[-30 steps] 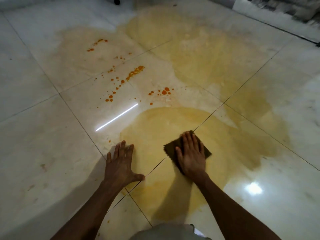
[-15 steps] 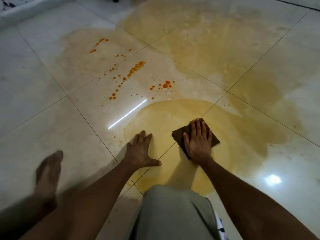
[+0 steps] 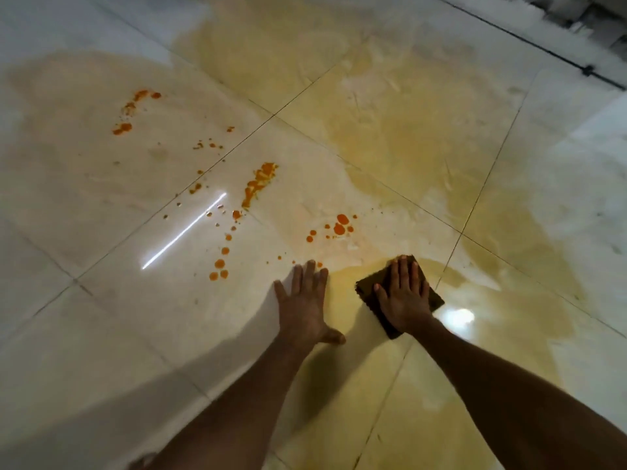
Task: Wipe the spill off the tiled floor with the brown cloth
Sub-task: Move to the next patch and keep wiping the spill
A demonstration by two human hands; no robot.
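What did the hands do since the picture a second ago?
The right hand pushed the brown cloth forward to the far edge of the yellow puddle, nearer the orange drops. The left hand also planted further forward. The cloth stays flat under the palm; the drops are unwiped.

Inspector: Indoor premises, hard-floored room; whether it is a home or a business cannot be told.

Clerk: Grounds?

Inspector: Large glossy pale tiles [image 3: 84, 334] with thin dark grout lines, laid wall to wall. The glaze mirrors a long tube light [image 3: 185, 230] and a round lamp [image 3: 456, 317], so ceiling fittings are lit overhead.

Clerk: Boundaries?

Inspector: At the top right corner a dark cable [image 3: 529, 42] runs along the floor edge before a blurred pale surface.

Clerk: Condition?

Inspector: Wide yellowish wet stain [image 3: 390, 137] and orange droplets [image 3: 259, 181] across several tiles.
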